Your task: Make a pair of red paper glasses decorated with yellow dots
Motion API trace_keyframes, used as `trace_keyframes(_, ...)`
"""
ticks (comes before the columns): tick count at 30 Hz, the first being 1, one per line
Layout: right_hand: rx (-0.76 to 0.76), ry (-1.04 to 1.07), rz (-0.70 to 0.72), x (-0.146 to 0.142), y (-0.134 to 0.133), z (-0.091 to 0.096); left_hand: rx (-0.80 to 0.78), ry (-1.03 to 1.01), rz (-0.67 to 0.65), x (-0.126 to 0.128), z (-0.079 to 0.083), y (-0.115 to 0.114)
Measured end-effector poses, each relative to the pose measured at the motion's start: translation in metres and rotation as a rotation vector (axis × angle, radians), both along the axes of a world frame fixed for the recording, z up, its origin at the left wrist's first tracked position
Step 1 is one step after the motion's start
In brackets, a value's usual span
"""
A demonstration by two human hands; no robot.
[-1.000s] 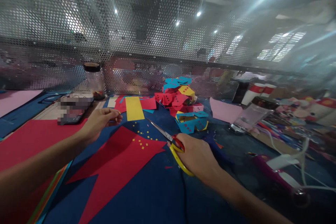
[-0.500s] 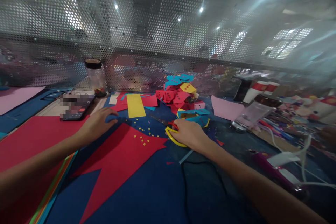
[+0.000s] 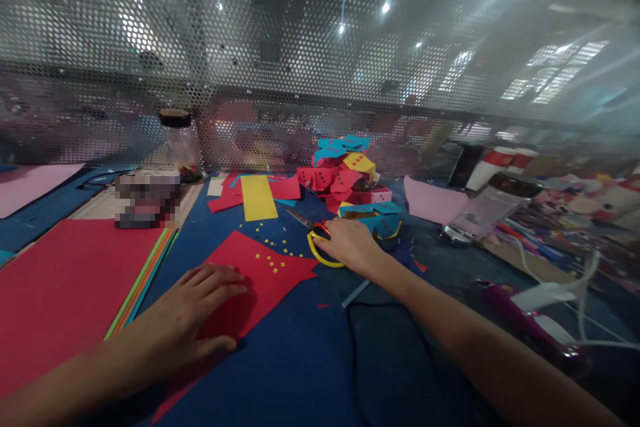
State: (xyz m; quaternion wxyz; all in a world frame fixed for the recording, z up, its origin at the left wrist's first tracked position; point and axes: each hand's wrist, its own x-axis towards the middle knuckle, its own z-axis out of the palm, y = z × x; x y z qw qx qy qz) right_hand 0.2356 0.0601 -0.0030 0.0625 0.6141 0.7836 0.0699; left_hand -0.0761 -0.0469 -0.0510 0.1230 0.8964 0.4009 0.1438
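My left hand [image 3: 193, 317] lies flat, fingers spread, on a jagged red paper sheet [image 3: 260, 273] that rests on the blue table [image 3: 300, 373]. Small yellow paper squares [image 3: 273, 257] are scattered on and beside that sheet. My right hand [image 3: 350, 243] reaches forward and rests on the scissors [image 3: 313, 233], which lie on the table with a yellow and red handle and blades pointing away to the left. Its fingers curl over the handle. Beyond the scissors sits a pile of red, blue and yellow paper pieces [image 3: 345, 177] and a yellow strip [image 3: 259, 198].
A stack of coloured sheets topped with red [image 3: 65, 280] lies at left, a blurred object [image 3: 147, 199] and a jar [image 3: 180, 143] behind it. Pink paper [image 3: 430, 203], a tipped jar [image 3: 483, 213], cups [image 3: 495, 167] and a purple tool with white cable [image 3: 530, 320] crowd the right. A perforated metal screen [image 3: 300, 80] backs the table.
My left hand drew back toward me and flattened onto the red sheet. My right hand carried the scissors forward and set them down on the table near the paper pile.
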Motion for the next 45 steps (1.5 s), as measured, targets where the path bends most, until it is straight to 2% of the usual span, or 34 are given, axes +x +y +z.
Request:
trace_keyframes(8,0.035,-0.003,0.038,0.000,-0.002,-0.004,0.047,-0.011,0.001,0.001,-0.005,0.000)
trace_keyframes(14,0.090,0.084,0.137,-0.005,-0.020,0.005,0.072,-0.024,-0.011,0.000,-0.006,0.002)
trace_keyframes(17,0.024,0.188,0.316,-0.010,-0.035,0.008,0.068,-0.032,-0.008,0.002,-0.006,0.004)
trace_keyframes(20,-0.100,0.400,0.673,-0.014,-0.050,0.002,0.073,-0.047,-0.001,0.002,-0.008,0.005)
trace_keyframes(22,-0.113,0.376,0.820,-0.016,-0.058,-0.004,0.084,-0.059,0.005,0.001,-0.011,0.007)
trace_keyframes(24,-0.066,0.312,0.905,-0.017,-0.063,-0.011,0.098,-0.070,0.017,0.001,-0.014,0.008)
trace_keyframes(29,0.128,0.184,0.989,-0.021,-0.066,-0.020,0.090,-0.049,0.003,0.005,-0.007,0.006)
trace_keyframes(32,0.187,0.162,1.043,-0.023,-0.066,-0.021,0.077,-0.019,0.007,0.010,0.000,0.002)
trace_keyframes(36,0.205,0.188,1.031,-0.026,-0.067,-0.024,0.067,-0.015,0.019,0.013,0.002,-0.003)
trace_keyframes(41,0.150,0.334,0.967,-0.028,-0.069,-0.029,0.066,-0.018,0.021,0.012,0.001,-0.005)
trace_keyframes(45,0.141,0.369,0.952,-0.030,-0.071,-0.030,0.069,0.024,0.019,0.013,0.002,-0.006)
